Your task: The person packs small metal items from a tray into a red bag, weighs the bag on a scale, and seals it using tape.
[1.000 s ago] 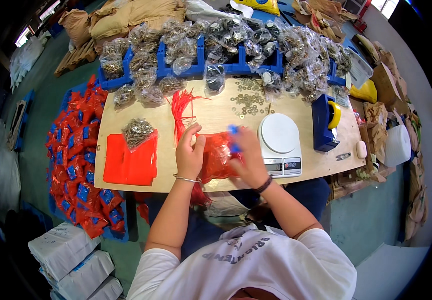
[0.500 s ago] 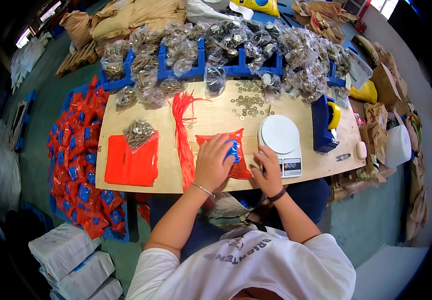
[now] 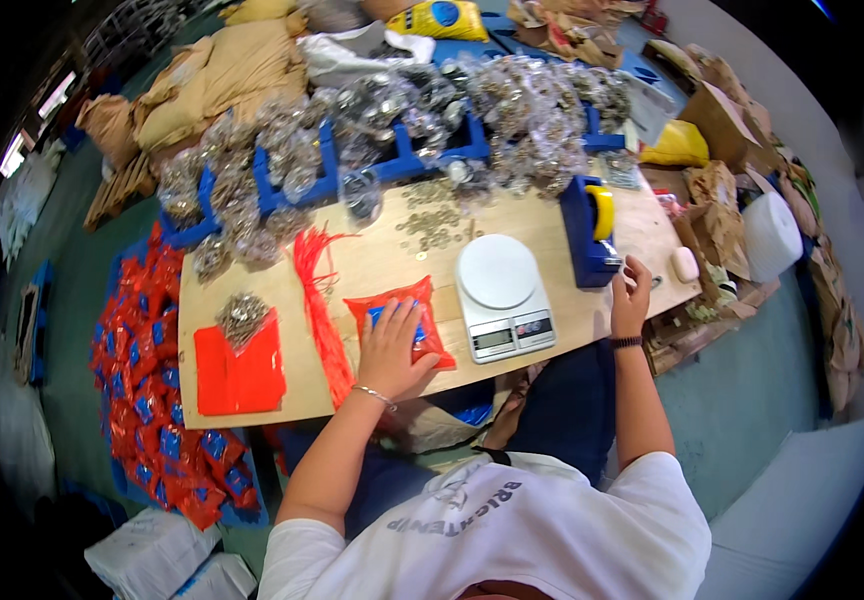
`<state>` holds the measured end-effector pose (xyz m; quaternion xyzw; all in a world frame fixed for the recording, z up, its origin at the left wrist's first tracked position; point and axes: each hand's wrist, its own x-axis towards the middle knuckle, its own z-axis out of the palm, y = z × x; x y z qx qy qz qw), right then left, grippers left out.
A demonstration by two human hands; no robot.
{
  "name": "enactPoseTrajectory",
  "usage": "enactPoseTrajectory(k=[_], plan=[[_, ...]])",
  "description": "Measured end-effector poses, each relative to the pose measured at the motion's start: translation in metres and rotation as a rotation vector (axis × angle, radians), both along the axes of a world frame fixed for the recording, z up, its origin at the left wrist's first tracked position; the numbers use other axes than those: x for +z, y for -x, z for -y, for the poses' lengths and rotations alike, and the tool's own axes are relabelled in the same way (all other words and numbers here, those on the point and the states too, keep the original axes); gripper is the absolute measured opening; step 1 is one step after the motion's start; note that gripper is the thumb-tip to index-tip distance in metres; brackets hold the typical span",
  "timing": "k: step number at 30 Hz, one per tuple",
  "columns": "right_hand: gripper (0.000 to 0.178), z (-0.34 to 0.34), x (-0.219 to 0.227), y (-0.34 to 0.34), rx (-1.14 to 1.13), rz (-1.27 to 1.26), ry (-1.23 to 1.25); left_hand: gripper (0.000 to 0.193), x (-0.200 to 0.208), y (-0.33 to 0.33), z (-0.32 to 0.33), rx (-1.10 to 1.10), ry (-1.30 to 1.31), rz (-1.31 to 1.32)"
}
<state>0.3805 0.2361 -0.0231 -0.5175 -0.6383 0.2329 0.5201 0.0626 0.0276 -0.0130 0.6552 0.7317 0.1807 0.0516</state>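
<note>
Under my left hand (image 3: pixel 393 345) lies a red plastic bag (image 3: pixel 428 301) with a blue packet inside. That hand rests flat on the bag with its fingers stretched out. My right hand (image 3: pixel 632 297) is at the near end of a blue tape dispenser (image 3: pixel 582 240) with a roll of yellow tape (image 3: pixel 602 212). Its thumb and fingers are apart, and I see nothing held in them. Between my hands stands a white kitchen scale (image 3: pixel 497 275) with a bare round platform.
A bundle of red ties (image 3: pixel 319 310), a stack of flat red bags (image 3: pixel 240 374) and a bag of screws (image 3: pixel 242 317) lie to the left. Loose washers (image 3: pixel 432 222) and blue bins (image 3: pixel 402 165) heaped with clear hardware bags are at the back. Filled red bags (image 3: pixel 147 370) pile beside the table.
My right hand has left the bag's right side and moved right to the tape dispenser. My left hand stays on the bag. The view has shifted to the right.
</note>
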Motion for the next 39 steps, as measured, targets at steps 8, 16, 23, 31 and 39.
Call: enactPoseTrajectory(k=[8,16,23,31,39], plan=[[0.033,-0.054,-0.015,-0.003,0.214,0.009,0.300,0.078,-0.009,-0.004,-0.011,-0.088,-0.044,-0.004],[0.024,-0.062,-0.022,0.020,0.081,-0.256,0.311,0.070,0.012,-0.011,-0.016,-0.037,0.004,-0.116],[0.016,-0.054,-0.027,0.043,0.101,-0.513,0.368,0.042,0.032,-0.094,-0.087,-0.234,0.021,0.909],[0.009,-0.045,-0.003,0.034,0.120,-0.596,0.456,0.069,0.014,-0.193,-0.192,0.140,0.505,1.690],[0.018,0.072,0.026,-0.009,0.353,-0.664,0.300,0.087,-0.004,-0.179,-0.207,0.195,0.553,1.692]])
